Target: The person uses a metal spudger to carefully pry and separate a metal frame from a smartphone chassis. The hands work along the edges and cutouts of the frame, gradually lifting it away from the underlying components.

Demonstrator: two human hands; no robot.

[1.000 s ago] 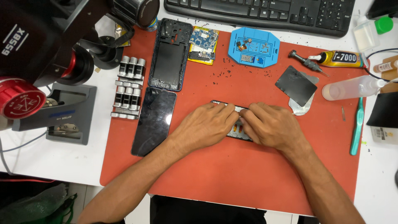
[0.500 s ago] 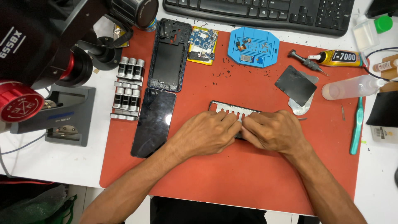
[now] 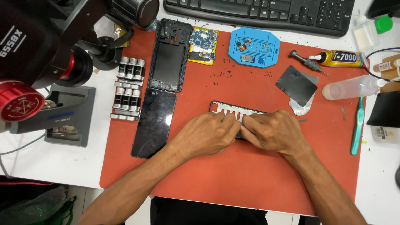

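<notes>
A dark glossy phone screen (image 3: pixel 153 122) lies left; a yellow-and-black glue tube (image 3: pixel 338 58) sits upper right.

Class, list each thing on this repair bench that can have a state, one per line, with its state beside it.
Left hand: pressed flat on the slotted frame.
Right hand: pressed on the same frame.
Slotted frame: flat on the mat, mostly covered.
Phone housing: opened, emptied.
Glass panel: detached, dark.
Circuit board: removed, lying bare.
Glue tube: lying on its side.
Clear bottle: lying on its side.
</notes>
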